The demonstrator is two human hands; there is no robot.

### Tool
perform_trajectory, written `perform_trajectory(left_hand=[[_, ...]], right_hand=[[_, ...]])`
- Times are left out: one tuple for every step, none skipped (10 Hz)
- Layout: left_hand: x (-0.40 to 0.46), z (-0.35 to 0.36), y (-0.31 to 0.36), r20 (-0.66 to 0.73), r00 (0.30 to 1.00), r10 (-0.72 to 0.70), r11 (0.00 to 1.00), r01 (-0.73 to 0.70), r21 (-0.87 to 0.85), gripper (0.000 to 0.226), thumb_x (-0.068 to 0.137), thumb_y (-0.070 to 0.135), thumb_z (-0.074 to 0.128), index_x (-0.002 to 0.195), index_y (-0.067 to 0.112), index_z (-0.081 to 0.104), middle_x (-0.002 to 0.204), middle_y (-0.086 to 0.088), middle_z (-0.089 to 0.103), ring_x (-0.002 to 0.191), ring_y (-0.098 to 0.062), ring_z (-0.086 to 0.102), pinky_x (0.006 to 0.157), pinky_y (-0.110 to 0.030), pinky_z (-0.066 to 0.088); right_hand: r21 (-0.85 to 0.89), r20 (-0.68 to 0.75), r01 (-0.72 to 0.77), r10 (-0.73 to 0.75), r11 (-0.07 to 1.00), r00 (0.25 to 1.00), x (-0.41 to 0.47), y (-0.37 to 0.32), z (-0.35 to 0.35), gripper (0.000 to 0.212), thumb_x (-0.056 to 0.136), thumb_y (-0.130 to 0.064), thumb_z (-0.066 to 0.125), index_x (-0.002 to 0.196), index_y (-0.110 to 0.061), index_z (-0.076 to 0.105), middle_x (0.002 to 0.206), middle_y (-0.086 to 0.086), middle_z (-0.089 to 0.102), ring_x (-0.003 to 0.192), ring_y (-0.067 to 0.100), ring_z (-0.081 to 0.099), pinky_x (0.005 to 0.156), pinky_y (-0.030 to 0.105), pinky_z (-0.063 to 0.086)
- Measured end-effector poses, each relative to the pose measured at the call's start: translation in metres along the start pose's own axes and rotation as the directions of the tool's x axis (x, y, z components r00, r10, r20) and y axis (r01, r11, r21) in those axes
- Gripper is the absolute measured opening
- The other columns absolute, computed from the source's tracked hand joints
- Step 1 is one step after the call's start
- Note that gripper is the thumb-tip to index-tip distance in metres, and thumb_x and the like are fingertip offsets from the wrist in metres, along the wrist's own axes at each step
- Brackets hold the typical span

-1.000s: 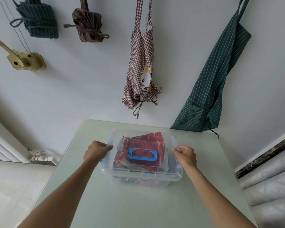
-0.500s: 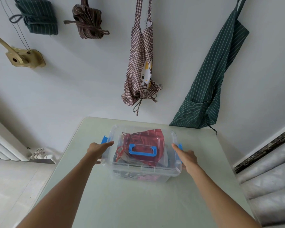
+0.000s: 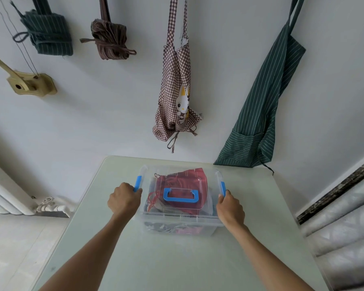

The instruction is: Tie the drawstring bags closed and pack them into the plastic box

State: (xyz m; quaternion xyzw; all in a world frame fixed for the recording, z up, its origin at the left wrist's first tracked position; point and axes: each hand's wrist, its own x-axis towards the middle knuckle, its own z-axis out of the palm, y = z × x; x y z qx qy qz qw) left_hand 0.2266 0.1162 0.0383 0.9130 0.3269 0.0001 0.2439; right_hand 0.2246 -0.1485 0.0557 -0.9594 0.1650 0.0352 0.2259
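Here, clear plastic box (image 3: 178,227) w/ lid on, left hand (image 3: 124,199) & right hand (image 3: 230,208) grasping blue latches

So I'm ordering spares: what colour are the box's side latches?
Blue, both side latches on the clear plastic box; the head view shows them.

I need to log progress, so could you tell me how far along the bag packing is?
Nearly finished. Done: red drawstring bags and others lie inside the plastic box, and the clear lid with its blue handle sits on top. In hand: the left hand is on the left blue latch and the right hand on the right blue latch. Left: clipping both latches down, as they look raised.
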Motion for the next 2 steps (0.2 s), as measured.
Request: perform_trajectory(left_hand=[[-0.002,-0.004,0.002,0.046,0.999,-0.003,0.999,0.005,-0.039,0.041,0.091,0.043,0.055,0.112,0.011,0.066,0.094,-0.006,0.068,0.081,-0.025,0.061,0.072,-0.032,0.05],[-0.019,-0.014,-0.013,0.13,0.991,0.021,0.992,-0.005,-0.125,0.063,0.092,0.055,0.043,0.139,0.013,0.044,0.133,-0.011,0.055,0.116,-0.031,0.055,0.091,-0.04,0.046]], right_hand=[[0.035,0.042,-0.016,0.015,0.999,0.999,-0.003,0.0,0.001,0.044,0.102,-0.032,0.029,0.138,-0.008,0.037,0.121,0.014,0.06,0.107,0.031,0.06,0.084,0.037,0.047],[0.119,0.134,-0.036,0.02,0.992,0.991,-0.009,0.009,-0.013,0.058,0.1,-0.041,0.029,0.149,-0.011,0.018,0.145,0.014,0.039,0.128,0.031,0.045,0.1,0.04,0.039]])
